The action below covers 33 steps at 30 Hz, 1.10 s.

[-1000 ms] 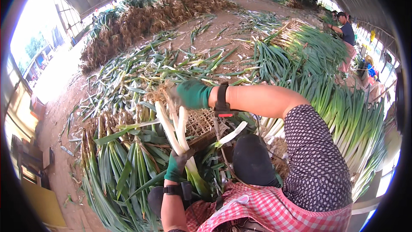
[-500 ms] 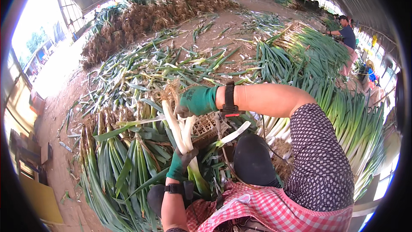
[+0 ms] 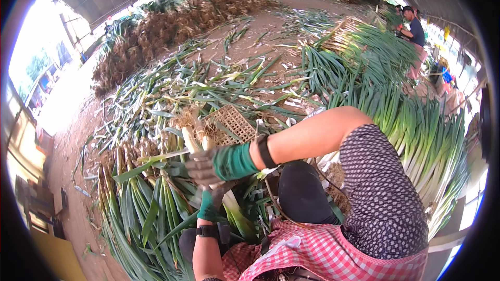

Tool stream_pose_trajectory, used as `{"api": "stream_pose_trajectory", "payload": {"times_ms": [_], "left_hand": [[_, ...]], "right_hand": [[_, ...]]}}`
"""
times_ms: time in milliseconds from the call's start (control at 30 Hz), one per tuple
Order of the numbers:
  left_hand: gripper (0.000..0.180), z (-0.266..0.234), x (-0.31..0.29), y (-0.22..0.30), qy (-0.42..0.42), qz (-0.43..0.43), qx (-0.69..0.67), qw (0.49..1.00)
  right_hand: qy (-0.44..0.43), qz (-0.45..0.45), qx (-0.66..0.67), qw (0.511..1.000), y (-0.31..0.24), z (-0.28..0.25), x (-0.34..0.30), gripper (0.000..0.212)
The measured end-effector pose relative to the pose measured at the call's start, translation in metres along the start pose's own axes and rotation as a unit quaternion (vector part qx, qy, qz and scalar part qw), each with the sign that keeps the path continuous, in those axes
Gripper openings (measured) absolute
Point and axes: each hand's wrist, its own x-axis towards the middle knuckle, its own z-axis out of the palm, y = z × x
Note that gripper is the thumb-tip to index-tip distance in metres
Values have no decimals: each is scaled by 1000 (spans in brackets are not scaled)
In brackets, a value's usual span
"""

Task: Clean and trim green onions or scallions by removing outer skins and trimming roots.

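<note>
Leeks (image 3: 189,140) slant between my two hands, rooty ends up and away from me, pale shafts in the middle, a thick green part (image 3: 237,212) emerging below toward my lap. My left hand (image 3: 211,201) is wrapped around them low down, which I'd say steadies the stalks and keeps them together. My right hand (image 3: 214,166) lies across the white shafts just above it, gloved fingers spread over them; how firmly they press I cannot tell. With the roots (image 3: 188,119) beyond both hands, the length of shaft below them stays within easy reach.

Uncleaned leeks (image 3: 138,198) lie close on my left, root ends pointing away, so each probably comes to hand the same way round. On my right, beyond my dark-covered knee (image 3: 304,192), pale-stemmed leeks (image 3: 416,138) lie side by side, white ends toward me, likely to keep them orderly and apart from the rougher ones. A lattice crate (image 3: 229,125) sits just beyond my hands; loose leaves (image 3: 172,91) litter the ground past it. My checked apron (image 3: 338,244) presumably keeps soil off my clothes.
</note>
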Motion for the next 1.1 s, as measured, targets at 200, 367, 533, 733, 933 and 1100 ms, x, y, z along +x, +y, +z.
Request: {"api": "stream_pose_trajectory", "payload": {"times_ms": [200,367,533,733,933,1100], "left_hand": [[26,32,-3,28,-146,133,194,961],[39,82,27,62,-128,161,176,963],[52,186,17,129,-104,422,377,818],[47,135,-4,177,37,531,489,691],[33,-103,51,163,149,412,624,647],[31,-114,24,106,197,143,673,698]], "right_hand": [[-28,69,-102,992,8,-35,-4,18],[-176,134,-196,955,36,-111,-21,1],[-156,256,-308,903,63,-274,-130,4],[-246,492,-571,610,-128,-510,-299,32],[-120,804,-565,144,-396,-574,-335,57],[-70,890,-411,-183,-586,-555,-373,51]]}}
